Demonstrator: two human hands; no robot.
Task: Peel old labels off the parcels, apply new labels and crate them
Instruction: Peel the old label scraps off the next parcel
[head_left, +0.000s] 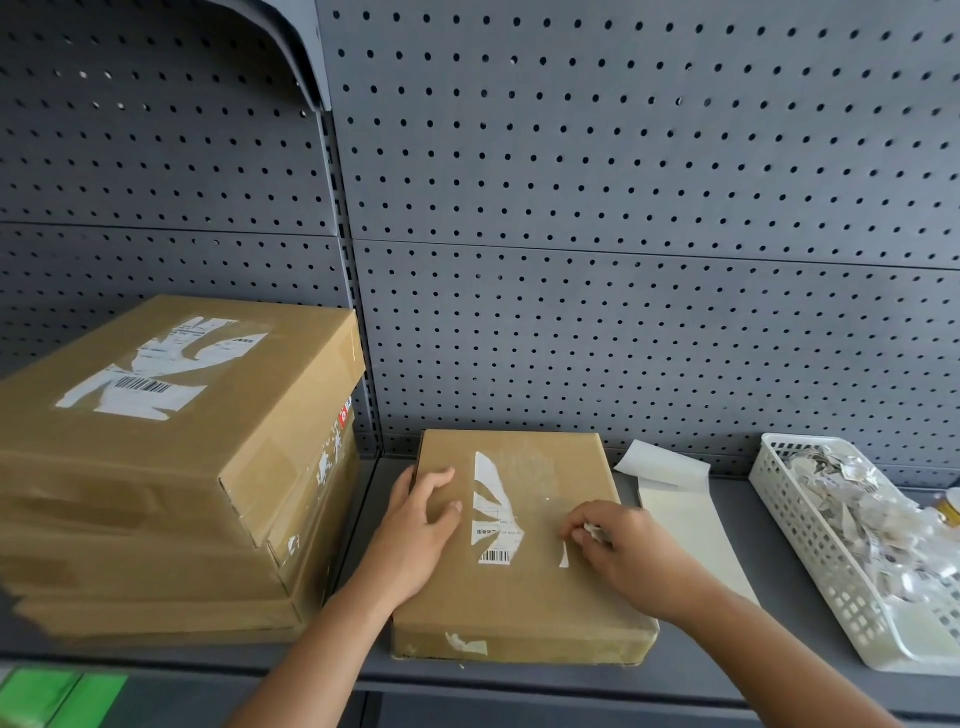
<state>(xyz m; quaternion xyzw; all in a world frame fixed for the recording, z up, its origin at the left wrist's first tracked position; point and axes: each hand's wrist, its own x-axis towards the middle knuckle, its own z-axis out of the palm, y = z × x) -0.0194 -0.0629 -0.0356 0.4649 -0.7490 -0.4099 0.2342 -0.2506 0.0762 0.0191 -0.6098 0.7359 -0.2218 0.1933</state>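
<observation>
Pinching a small white scrap (592, 533) of label, the fingertips (570, 526) of the right hand (631, 553) are closing together on it just above the top face of the parcel (519, 597), with the wrist reaching in from the lower right. The left hand (422, 525) is lying on the parcel's left side, its fingers relaxed and a little apart, pressing down on the cardboard near the left edge.

Between the two hands the old label (491, 512) is showing as torn white strips with a barcode at the near end, and a thin white sliver (563, 556) is sitting just beside the right fingers. The parcel, a flat brown box, is lying on the grey shelf (727, 660) in front of the perforated back panel (623, 208).

Just beside it to the right, pale backing sheets (685, 525) are lying on the shelf, one curling up at the far end. Further right, a white basket (795, 525) is holding a heap of torn paper scraps (862, 519). To the left, a stack of larger brown boxes (130, 493) is standing, the top one bearing a torn label (156, 369) of its own.
</observation>
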